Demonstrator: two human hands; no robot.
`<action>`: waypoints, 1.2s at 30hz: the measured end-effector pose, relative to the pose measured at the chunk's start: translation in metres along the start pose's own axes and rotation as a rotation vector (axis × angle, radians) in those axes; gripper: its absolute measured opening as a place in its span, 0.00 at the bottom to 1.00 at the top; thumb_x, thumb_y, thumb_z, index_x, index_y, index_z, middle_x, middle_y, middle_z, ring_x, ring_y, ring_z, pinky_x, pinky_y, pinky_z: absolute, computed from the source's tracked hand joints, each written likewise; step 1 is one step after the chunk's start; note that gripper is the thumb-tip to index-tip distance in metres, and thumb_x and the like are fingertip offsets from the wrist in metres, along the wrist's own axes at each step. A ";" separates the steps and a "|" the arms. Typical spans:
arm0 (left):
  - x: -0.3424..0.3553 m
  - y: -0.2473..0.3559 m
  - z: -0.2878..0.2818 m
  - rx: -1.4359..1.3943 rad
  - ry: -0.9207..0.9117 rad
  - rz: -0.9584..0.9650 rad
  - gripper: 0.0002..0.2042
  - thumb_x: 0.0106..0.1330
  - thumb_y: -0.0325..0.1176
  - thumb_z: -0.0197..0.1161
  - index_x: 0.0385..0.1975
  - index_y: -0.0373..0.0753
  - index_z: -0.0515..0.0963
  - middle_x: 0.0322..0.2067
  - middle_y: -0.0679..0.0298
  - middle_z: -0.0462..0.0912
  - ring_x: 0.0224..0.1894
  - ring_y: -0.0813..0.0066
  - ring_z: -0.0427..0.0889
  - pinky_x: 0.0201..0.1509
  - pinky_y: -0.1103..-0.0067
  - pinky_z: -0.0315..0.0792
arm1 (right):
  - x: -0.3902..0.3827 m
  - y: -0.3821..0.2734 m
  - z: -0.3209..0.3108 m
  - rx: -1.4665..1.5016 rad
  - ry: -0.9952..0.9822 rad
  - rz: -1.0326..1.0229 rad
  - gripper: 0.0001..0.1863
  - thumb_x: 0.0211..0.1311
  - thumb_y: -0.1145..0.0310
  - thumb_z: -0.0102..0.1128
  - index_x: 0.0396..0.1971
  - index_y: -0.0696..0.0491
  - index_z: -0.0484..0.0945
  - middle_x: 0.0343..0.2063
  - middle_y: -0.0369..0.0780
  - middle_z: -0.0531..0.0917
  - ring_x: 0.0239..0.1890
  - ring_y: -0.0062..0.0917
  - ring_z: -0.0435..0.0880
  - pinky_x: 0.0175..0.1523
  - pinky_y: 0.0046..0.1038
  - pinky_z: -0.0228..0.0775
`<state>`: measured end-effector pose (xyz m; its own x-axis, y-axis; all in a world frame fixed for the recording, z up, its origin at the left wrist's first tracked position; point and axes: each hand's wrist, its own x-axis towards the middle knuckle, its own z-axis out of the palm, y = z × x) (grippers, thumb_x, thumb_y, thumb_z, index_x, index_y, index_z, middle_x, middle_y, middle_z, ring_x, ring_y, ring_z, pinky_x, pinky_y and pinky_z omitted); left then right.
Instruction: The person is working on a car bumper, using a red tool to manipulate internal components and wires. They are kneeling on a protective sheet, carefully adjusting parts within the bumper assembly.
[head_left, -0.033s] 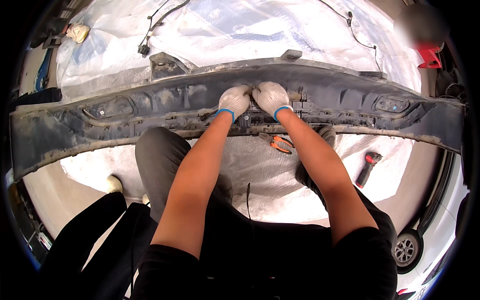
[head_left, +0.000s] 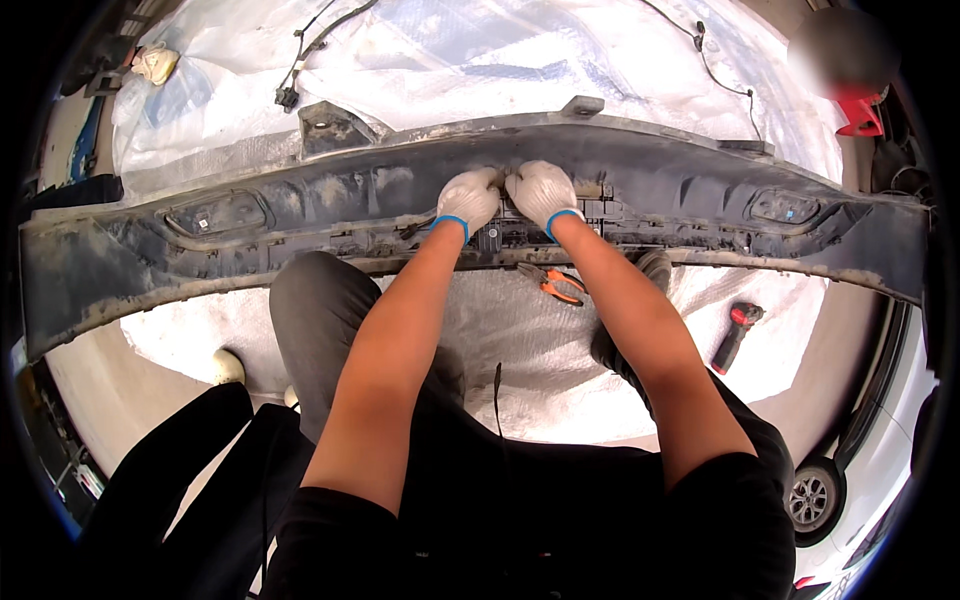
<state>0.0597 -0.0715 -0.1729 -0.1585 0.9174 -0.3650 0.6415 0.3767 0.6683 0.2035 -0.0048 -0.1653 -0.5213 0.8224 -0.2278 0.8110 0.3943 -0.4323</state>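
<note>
A long, dirty black car bumper lies across the view with its inner side facing up. My left hand and my right hand, both in white knit gloves with blue cuffs, are close together at the bumper's middle. Their fingers are curled in toward each other against the black plastic. Whatever they grip is too small or too hidden to make out. Just below my right hand, pliers with orange and black handles lie with their jaws by the bumper's near edge.
White sheeting covers the floor beneath the bumper. Black cable harnesses lie beyond it. A black and red power tool rests at the right. Another person's dark-clothed legs are at the lower left; a car wheel stands lower right.
</note>
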 end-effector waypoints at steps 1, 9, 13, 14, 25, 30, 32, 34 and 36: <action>0.000 0.002 0.000 0.011 0.003 0.007 0.15 0.64 0.33 0.55 0.47 0.44 0.84 0.45 0.50 0.85 0.50 0.48 0.83 0.55 0.61 0.76 | 0.000 0.004 0.008 0.007 0.069 0.008 0.17 0.62 0.59 0.56 0.29 0.58 0.84 0.32 0.52 0.85 0.36 0.50 0.84 0.46 0.46 0.77; -0.006 0.009 -0.018 -0.083 -0.194 -0.091 0.23 0.63 0.44 0.63 0.55 0.38 0.81 0.49 0.51 0.86 0.54 0.54 0.83 0.59 0.65 0.74 | -0.010 -0.007 -0.019 1.094 -0.276 0.672 0.12 0.65 0.64 0.56 0.27 0.56 0.78 0.18 0.38 0.78 0.16 0.23 0.72 0.20 0.30 0.64; -0.010 0.012 -0.018 -0.019 -0.177 -0.055 0.30 0.59 0.49 0.70 0.57 0.35 0.78 0.56 0.51 0.82 0.57 0.55 0.81 0.61 0.66 0.74 | -0.008 0.020 -0.046 0.480 -0.208 0.250 0.12 0.64 0.65 0.56 0.34 0.59 0.82 0.25 0.42 0.84 0.23 0.27 0.82 0.29 0.30 0.75; -0.014 0.014 -0.015 0.082 -0.130 -0.009 0.31 0.58 0.50 0.71 0.57 0.35 0.78 0.57 0.50 0.81 0.57 0.54 0.81 0.61 0.65 0.74 | -0.007 0.036 -0.042 0.314 -0.110 0.074 0.13 0.64 0.64 0.56 0.35 0.58 0.83 0.28 0.42 0.86 0.25 0.28 0.84 0.31 0.30 0.77; -0.019 0.040 -0.019 0.483 -0.092 0.041 0.25 0.58 0.56 0.67 0.43 0.40 0.85 0.47 0.53 0.84 0.56 0.55 0.80 0.61 0.64 0.73 | 0.004 0.003 -0.069 0.221 -0.386 0.035 0.16 0.60 0.64 0.53 0.37 0.58 0.86 0.41 0.50 0.87 0.47 0.43 0.85 0.54 0.41 0.75; -0.027 0.057 -0.023 0.481 -0.005 0.057 0.20 0.60 0.51 0.64 0.40 0.41 0.87 0.41 0.53 0.88 0.49 0.55 0.85 0.56 0.64 0.76 | 0.006 0.015 -0.056 0.031 -0.262 -0.084 0.16 0.56 0.67 0.53 0.37 0.56 0.87 0.41 0.52 0.86 0.50 0.47 0.83 0.58 0.43 0.73; -0.026 0.053 -0.018 0.510 -0.021 0.050 0.19 0.61 0.49 0.62 0.40 0.40 0.86 0.40 0.51 0.88 0.48 0.55 0.86 0.55 0.64 0.77 | 0.009 0.008 -0.061 0.006 -0.285 -0.071 0.16 0.58 0.66 0.52 0.37 0.56 0.87 0.43 0.53 0.86 0.51 0.47 0.83 0.59 0.43 0.73; -0.018 0.056 -0.023 0.532 -0.222 -0.026 0.19 0.62 0.48 0.61 0.40 0.38 0.86 0.41 0.50 0.87 0.48 0.55 0.86 0.54 0.64 0.78 | 0.010 0.006 -0.063 -0.003 -0.279 -0.088 0.16 0.58 0.65 0.53 0.36 0.57 0.87 0.43 0.53 0.86 0.50 0.47 0.83 0.59 0.43 0.73; -0.017 0.062 -0.032 0.495 -0.239 -0.069 0.18 0.62 0.46 0.60 0.40 0.37 0.86 0.42 0.49 0.87 0.49 0.55 0.86 0.54 0.64 0.78 | 0.011 0.011 -0.061 -0.046 -0.257 -0.134 0.16 0.58 0.65 0.54 0.35 0.58 0.87 0.43 0.53 0.86 0.50 0.47 0.84 0.59 0.43 0.74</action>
<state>0.0775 -0.0595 -0.1047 -0.0751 0.8163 -0.5728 0.9211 0.2769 0.2738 0.2228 0.0334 -0.1198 -0.6701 0.6330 -0.3877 0.7385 0.5155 -0.4347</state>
